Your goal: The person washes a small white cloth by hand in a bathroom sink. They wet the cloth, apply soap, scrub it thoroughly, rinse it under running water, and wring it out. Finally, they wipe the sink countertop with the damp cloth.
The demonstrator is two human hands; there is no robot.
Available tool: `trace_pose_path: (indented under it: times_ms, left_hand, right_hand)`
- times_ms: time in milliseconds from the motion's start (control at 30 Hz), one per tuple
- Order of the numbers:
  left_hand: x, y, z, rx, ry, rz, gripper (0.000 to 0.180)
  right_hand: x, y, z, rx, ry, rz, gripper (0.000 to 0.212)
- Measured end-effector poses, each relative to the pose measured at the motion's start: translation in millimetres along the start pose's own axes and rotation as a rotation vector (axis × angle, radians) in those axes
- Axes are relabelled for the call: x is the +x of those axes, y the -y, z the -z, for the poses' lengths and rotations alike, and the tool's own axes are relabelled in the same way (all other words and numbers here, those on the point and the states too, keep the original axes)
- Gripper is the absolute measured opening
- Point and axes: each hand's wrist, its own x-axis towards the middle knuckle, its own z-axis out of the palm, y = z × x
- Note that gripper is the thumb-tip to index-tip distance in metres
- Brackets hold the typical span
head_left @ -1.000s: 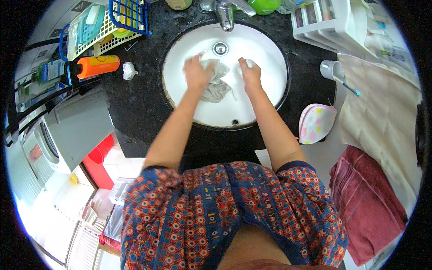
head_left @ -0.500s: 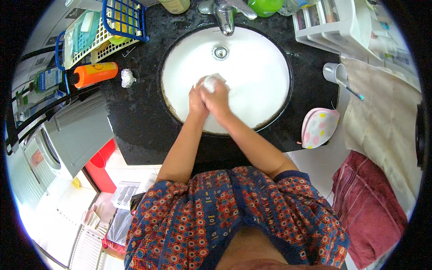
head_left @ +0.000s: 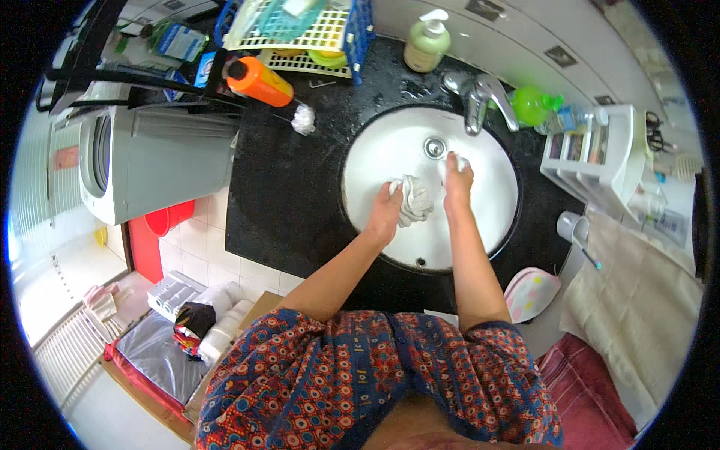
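My left hand (head_left: 383,215) is closed on a bunched white cloth (head_left: 415,202), which hangs in loose folds over the white oval sink (head_left: 491,210). To its right, my right hand (head_left: 458,187) is closed around a smaller white piece (head_left: 462,163) near the drain (head_left: 435,148). Its fingers cover most of that piece, so I cannot tell whether it is cloth or something else. Both hands are inside the basin, apart from each other. Beyond the drain stands the chrome faucet (head_left: 477,109).
Left of the sink, a crumpled white wad (head_left: 303,119) lies beside an orange bottle (head_left: 260,81) and a basket rack (head_left: 296,45). Behind are a pump bottle (head_left: 427,45) and green bottle (head_left: 534,106). At right sit white drawers (head_left: 592,154), a mug (head_left: 571,226) and a dotted pouch (head_left: 531,294).
My hands were pressed together around the white material; now they are apart, the left with the bunched cloth, the right nearer the drain. The view has turned, shifting the sink rightward.
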Motion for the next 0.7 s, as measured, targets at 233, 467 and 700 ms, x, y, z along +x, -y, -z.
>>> trace_pose_path:
  times_ms: [233, 467, 700]
  left_hand:
    - [15, -4, 41, 0.287, 0.017, 0.007, 0.03]
    - [5, -19, 34, 0.183, 0.096, 0.027, 0.026]
    - [14, -21, 41, -0.518, 0.21, 0.134, 0.049]
  right_hand:
    - [-110, 175, -101, 0.468, 0.904, 0.238, 0.041]
    - [-75, 260, -248, -0.427, 0.344, 1.184, 0.027]
    - [-98, 149, -114, -0.41, 0.347, 1.238, 0.031]
